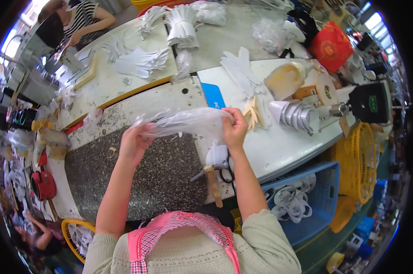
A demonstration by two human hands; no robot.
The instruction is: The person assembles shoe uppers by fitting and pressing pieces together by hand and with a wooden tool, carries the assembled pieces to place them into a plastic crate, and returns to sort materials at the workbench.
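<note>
A clear, crumpled plastic bag is stretched between my two hands above the worktable. My left hand pinches one end of it, over the dark speckled slab. The other end is gripped by my right hand, near the edge of the white tabletop. Under the bag, close to my right forearm, lie scissors with black handles, a hammer with a wooden handle and a small white piece. A blue flat card or pad sits just beyond my right hand.
White cut pieces and beige pieces lie on the right, with curled white parts farther over. A blue crate stands below the table edge, a yellow basket beyond it. Another person sits at the far left.
</note>
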